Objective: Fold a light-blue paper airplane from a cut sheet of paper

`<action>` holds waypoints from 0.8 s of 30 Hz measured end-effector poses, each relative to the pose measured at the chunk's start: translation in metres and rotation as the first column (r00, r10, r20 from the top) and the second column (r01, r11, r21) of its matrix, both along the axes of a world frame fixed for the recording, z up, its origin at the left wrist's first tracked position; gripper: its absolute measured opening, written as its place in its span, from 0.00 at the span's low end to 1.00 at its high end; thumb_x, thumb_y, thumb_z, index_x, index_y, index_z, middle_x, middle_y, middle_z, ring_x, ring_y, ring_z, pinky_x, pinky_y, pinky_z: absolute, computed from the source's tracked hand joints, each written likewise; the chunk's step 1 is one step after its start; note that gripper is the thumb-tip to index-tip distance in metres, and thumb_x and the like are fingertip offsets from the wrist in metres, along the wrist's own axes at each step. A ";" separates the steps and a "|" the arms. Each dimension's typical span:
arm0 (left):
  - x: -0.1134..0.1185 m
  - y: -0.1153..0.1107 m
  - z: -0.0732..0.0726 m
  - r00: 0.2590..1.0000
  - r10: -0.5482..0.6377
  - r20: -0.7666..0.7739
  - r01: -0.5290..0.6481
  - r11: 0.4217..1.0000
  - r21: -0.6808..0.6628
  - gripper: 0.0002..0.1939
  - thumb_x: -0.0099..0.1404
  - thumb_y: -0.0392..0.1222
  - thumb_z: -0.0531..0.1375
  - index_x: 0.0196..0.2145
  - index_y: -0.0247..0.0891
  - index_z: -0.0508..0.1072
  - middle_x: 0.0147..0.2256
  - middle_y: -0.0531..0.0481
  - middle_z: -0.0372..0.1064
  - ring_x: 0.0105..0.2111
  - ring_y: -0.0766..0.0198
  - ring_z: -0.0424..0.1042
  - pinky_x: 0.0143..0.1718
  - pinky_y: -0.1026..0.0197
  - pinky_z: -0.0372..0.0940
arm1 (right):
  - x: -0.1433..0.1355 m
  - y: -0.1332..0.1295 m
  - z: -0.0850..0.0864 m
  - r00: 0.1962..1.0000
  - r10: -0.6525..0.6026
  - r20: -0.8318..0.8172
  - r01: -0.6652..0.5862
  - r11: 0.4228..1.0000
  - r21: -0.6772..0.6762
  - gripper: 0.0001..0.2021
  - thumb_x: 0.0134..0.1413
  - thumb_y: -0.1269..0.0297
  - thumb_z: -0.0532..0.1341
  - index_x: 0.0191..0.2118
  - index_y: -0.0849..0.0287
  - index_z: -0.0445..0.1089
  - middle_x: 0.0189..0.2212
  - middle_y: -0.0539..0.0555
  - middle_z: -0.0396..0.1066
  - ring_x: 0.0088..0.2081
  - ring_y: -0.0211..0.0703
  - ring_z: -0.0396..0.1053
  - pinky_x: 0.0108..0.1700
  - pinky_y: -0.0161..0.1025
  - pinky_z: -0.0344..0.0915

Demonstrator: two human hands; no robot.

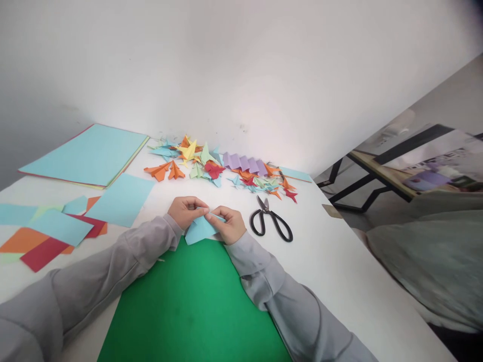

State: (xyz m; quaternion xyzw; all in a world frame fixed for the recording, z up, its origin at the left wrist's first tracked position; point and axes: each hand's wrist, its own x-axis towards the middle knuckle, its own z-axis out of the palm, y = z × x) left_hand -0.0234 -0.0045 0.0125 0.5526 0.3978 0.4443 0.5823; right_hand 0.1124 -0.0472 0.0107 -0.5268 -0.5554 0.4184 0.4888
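A light blue piece of folded paper [199, 230] is held between my two hands, just above the far edge of a green sheet [188, 301]. My left hand [185, 211] pinches its upper left part. With thumb and fingers closed, my right hand [229, 224] grips the paper's upper right side. The fingertips of both hands meet near the top of the paper, and part of the folds is hidden behind them. Black-handled scissors [270, 219] lie to the right of my right hand, their blades slightly apart and pointing away.
Folded paper shapes [188, 151] in several colours line the wall, beside a pleated purple strip [244, 164]. Large paper sheets [90, 153] lie at the back left, with loose cut pieces [62, 229] nearer. At right, past the table edge, a person's clothing [433, 251] shows.
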 end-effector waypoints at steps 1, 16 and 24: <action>0.000 0.000 0.000 1.000 -0.008 0.009 0.008 1.000 0.001 0.08 0.39 0.38 0.64 0.21 0.33 0.74 0.17 0.53 0.67 0.19 0.71 0.61 0.21 0.66 0.55 | 0.000 0.000 0.001 1.000 0.004 -0.008 -0.004 1.000 -0.007 0.14 0.35 0.54 0.63 0.18 0.61 0.65 0.12 0.45 0.59 0.16 0.30 0.52 0.19 0.31 0.49; -0.001 0.002 0.008 0.994 0.032 0.107 -0.009 0.978 -0.206 0.21 0.40 0.48 0.65 0.31 0.32 0.75 0.20 0.53 0.67 0.18 0.72 0.61 0.18 0.67 0.58 | 0.005 0.005 -0.007 0.994 -0.092 -0.059 0.091 0.995 -0.028 0.13 0.34 0.56 0.64 0.19 0.62 0.67 0.14 0.46 0.62 0.16 0.30 0.54 0.19 0.31 0.52; -0.001 0.001 0.003 0.998 0.021 0.063 -0.016 0.997 -0.071 0.14 0.35 0.40 0.67 0.21 0.30 0.71 0.14 0.55 0.66 0.15 0.73 0.61 0.16 0.69 0.57 | 0.007 0.007 -0.006 0.973 -0.173 -0.154 0.164 0.984 -0.070 0.14 0.31 0.55 0.66 0.21 0.62 0.68 0.14 0.45 0.63 0.17 0.31 0.55 0.19 0.31 0.53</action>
